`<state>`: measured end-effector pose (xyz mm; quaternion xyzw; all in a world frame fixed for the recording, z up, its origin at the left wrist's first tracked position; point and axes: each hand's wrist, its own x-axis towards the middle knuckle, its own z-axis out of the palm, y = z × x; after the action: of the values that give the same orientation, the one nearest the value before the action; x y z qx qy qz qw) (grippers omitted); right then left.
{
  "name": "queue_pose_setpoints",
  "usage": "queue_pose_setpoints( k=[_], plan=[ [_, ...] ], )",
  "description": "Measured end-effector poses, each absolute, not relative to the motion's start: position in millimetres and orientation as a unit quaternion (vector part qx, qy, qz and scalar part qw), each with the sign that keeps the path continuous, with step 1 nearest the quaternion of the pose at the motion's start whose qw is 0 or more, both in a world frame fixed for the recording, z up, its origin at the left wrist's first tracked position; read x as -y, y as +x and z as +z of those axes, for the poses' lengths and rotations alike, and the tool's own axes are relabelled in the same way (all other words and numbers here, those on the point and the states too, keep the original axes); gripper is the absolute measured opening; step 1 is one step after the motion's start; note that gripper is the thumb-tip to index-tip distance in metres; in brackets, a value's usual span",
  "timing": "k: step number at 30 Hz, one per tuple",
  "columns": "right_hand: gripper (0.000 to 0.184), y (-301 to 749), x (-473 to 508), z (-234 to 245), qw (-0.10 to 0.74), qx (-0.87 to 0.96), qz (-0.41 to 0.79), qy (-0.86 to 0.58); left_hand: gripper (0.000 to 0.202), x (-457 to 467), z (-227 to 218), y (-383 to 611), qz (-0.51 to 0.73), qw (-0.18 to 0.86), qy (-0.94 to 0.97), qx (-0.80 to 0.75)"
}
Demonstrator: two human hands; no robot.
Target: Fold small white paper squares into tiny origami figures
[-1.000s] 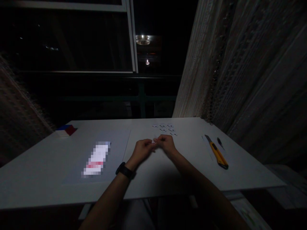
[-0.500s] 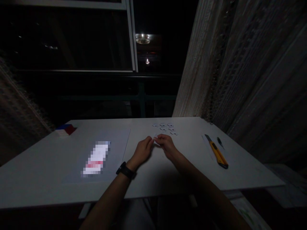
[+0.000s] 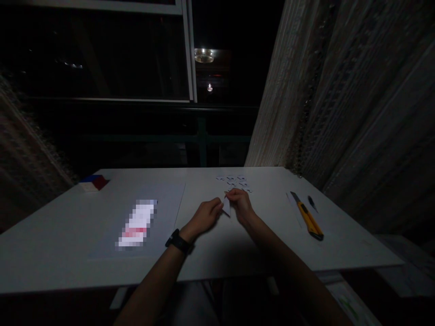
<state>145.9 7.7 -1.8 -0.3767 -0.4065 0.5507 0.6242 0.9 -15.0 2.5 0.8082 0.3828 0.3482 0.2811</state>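
A small white piece of paper point(image 3: 226, 206), pointed at its lower end, is pinched between both hands above the white table. My left hand point(image 3: 208, 214), with a black watch on its wrist, grips the paper's left edge between thumb and fingers. At the upper right, my right hand point(image 3: 240, 203) pinches the same piece with curled fingers. Just beyond the hands, several small paper pieces with dark marks point(image 3: 231, 178) lie in rows; my right hand hides part of the nearest ones.
A yellow utility knife point(image 3: 308, 218) and a small dark pointed object point(image 3: 312, 203) lie on the right of the table point(image 3: 272, 176). On the left, a bright pixelated phone-like screen point(image 3: 137, 224) rests on a large white sheet point(image 3: 174, 199). A coloured cube point(image 3: 93, 182) sits at the far left.
My hands have moved slightly apart and turned, and the white piece of paper now shows between them. The things lying on the table have stayed in place.
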Motion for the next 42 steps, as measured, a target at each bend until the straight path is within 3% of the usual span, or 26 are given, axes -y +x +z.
queue_pose_setpoints(
  k=[12,18,25,31,37,42],
  plan=[
    [0.034,140.8,-8.9,-7.8,0.507,0.568,0.494,-0.42,0.033,5.3,0.3,-6.1,0.407,0.317,0.747,-0.419],
    [0.039,136.8,-9.9,-10.2,0.553,0.548,0.447,-0.441,0.034,7.2,-0.2,-4.8,0.396,0.321,0.75,-0.42],
    [0.036,133.7,-8.7,-11.7,0.532,0.562,0.46,-0.436,0.038,10.3,2.4,-4.5,0.41,0.274,0.752,-0.437],
    [0.019,130.2,-4.6,-18.2,0.457,0.657,0.407,-0.439,0.033,5.9,1.0,-5.6,0.425,0.208,0.724,-0.502],
    [0.015,133.2,-5.7,-18.3,0.417,0.672,0.383,-0.477,0.028,-2.5,-4.1,-5.8,0.478,0.284,0.668,-0.494],
    [0.022,132.9,-7.5,-21.6,0.425,0.671,0.382,-0.472,0.021,-1.3,0.4,-5.1,0.528,0.366,0.602,-0.475]
  ],
)
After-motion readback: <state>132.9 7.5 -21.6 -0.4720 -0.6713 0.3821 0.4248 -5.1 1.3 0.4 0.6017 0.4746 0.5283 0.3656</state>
